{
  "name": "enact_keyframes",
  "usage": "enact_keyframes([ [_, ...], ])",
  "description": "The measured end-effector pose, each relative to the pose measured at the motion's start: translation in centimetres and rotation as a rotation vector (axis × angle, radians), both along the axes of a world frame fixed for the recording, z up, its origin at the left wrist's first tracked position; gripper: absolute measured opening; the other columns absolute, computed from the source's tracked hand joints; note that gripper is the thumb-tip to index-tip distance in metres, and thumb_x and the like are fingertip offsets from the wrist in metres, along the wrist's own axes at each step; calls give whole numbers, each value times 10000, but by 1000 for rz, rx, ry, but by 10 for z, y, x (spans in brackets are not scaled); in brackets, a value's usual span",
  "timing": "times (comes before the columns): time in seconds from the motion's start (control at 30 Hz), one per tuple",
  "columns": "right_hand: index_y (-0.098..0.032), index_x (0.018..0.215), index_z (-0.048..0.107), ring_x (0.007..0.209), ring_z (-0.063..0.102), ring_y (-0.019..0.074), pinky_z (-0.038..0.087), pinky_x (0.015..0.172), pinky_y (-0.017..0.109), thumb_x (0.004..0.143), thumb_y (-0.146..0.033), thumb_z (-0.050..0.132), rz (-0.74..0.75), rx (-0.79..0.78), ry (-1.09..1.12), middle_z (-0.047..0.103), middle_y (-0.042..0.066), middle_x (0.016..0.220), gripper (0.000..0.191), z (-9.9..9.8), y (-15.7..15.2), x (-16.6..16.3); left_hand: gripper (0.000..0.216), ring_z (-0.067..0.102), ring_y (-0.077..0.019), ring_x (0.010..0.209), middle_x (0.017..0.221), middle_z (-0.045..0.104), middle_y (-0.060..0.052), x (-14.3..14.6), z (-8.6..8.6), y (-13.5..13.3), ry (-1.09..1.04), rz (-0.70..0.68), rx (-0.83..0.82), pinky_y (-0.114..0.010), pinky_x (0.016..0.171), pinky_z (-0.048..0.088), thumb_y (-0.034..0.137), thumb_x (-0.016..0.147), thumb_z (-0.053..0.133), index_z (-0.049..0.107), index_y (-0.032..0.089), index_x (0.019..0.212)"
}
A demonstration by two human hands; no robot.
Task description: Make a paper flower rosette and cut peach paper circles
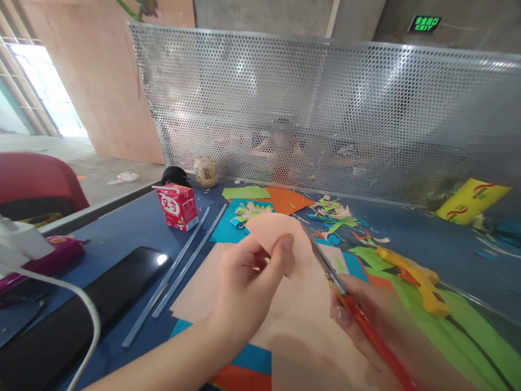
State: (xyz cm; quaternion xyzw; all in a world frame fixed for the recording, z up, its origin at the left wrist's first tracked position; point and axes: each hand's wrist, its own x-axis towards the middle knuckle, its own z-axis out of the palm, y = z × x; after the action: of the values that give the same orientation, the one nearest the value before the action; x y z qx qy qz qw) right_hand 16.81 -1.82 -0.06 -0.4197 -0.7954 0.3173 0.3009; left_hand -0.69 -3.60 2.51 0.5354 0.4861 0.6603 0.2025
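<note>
My left hand [252, 277] pinches a rounded piece of peach paper [273, 231] between thumb and fingers. At that piece's right edge lie the blades of red-handled scissors [354, 307], gripped in my right hand [362, 315]. How far the blades are apart is hard to see. Beneath both hands spread peach paper sheets [203, 279], with blue sheets [254, 358] and an orange sheet [240, 378] partly under them. A yellow glue gun [419, 277] rests on green paper [459, 331] to the right of my right hand.
Paper scraps [337, 214] lie at the back beside orange paper [287, 200]. Leftward are two clear glue sticks [191, 258], a red drink carton [178, 206], a black phone [122, 288] and a white cable [87, 307]. A perforated metal screen [244, 81] borders the table; a yellow packet [468, 201] stands right.
</note>
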Motion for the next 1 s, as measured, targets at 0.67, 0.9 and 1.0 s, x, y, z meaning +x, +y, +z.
enact_keyframes([
  [0.67, -206, 686, 441, 502, 370, 96, 331, 439, 209, 778, -397, 508, -86, -129, -1, 441, -36, 573, 222, 10, -5, -4, 295, 337, -33, 372, 425, 439, 71, -2, 1, -1, 125, 43, 25, -148, 334, 249, 243, 792, 544, 480, 166, 515],
  [0.9, -203, 658, 439, 501, 386, 101, 351, 447, 213, 801, -388, 483, -45, -55, -4, 426, -30, 560, 237, 18, -8, -5, 292, 386, -52, 394, 446, 489, 51, -2, 2, -1, 132, 26, 1, -162, 359, 295, 267, 797, 541, 505, 168, 524],
  [1.0, -202, 644, 429, 508, 372, 103, 351, 454, 216, 816, -430, 451, -37, -64, -4, 416, -27, 569, 286, 20, -9, -5, 299, 396, -55, 390, 441, 502, 50, -2, 1, -1, 127, 13, 6, -166, 363, 303, 272, 797, 539, 501, 170, 518],
])
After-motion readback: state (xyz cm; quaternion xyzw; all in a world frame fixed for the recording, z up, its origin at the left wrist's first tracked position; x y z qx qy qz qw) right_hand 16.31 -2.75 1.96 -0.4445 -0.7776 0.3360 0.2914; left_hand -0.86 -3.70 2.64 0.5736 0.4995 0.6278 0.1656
